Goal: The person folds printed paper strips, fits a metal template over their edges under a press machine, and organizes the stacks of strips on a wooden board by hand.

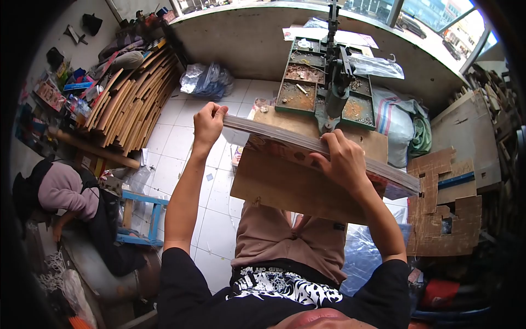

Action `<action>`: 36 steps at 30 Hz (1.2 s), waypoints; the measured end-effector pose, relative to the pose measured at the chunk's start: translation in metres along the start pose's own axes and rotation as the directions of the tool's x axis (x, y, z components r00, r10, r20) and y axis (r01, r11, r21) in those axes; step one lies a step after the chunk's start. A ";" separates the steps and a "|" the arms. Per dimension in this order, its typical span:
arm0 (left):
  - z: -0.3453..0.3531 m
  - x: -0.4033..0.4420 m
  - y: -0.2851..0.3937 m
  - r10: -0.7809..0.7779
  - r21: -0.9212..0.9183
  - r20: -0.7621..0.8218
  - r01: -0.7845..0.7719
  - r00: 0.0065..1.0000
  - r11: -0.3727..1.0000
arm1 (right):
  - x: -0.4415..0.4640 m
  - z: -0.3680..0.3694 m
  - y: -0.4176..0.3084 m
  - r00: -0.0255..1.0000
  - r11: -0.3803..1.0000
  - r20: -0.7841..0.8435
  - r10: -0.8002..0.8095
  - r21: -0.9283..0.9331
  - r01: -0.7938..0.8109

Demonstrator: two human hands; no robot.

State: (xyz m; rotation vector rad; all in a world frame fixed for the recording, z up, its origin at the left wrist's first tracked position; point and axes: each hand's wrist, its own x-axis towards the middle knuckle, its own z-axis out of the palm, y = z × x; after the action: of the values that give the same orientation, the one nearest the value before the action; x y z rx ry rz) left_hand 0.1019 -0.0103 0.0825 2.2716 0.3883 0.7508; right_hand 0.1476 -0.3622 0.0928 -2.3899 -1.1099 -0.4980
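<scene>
A long stack of thin printed sheets (285,143) is held upright on its edge above a brown wooden board (290,186). My left hand (210,122) grips the stack's left end, with the fingers closed. Farther right, my right hand (342,156) has its fingers over the top edge and its thumb on the near face. Just beyond the stack stands a dark green hand press (335,104), between trays (298,90) of small metal parts.
At the left, a co-worker (71,192) bends beside a blue frame (139,238). Cardboard pieces (129,98) lean behind. Plastic bags (207,79) lie by the wall, a white sack (392,123) right of the press, and cut boards (446,225) at the right.
</scene>
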 end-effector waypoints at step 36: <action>0.012 -0.217 -0.194 -0.666 0.086 0.146 0.662 0.731 0.745 | 0.005 0.000 0.007 0.999 0.999 -0.010 0.031 0.043 -0.030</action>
State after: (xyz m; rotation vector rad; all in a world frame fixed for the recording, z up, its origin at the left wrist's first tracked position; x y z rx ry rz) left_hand -0.0731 0.0195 -0.1483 1.9758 1.0661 0.1719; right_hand 0.1561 -0.3629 0.0935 -2.3608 -1.0672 -0.4718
